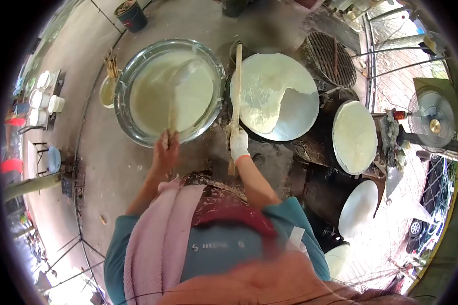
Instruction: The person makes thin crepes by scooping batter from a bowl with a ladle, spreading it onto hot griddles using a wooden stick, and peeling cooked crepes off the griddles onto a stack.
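My left hand [166, 154] is bare and closed round the handle of a ladle [173, 109], which is smeared by motion. The ladle's head reaches into pale, creamy batter [152, 91] in a wide metal basin [120, 99]. In a white glove, my right hand [239, 144] is closed on a long wooden stick [237, 84] coated with dried batter near my fingers. The stick lies along the left edge of a round griddle [296, 119]. A pale layer [262, 76] covers much of that griddle, with bare shiny metal at its lower right.
More round griddles curve down the right: one carries a pale sheet [355, 137], another is bare metal [359, 208]. A slatted round rack [328, 60] stands behind them. A fan [432, 119] is far right. Beside the basin stands a small pot [107, 92] with sticks. A dark bucket [131, 16] is farther back.
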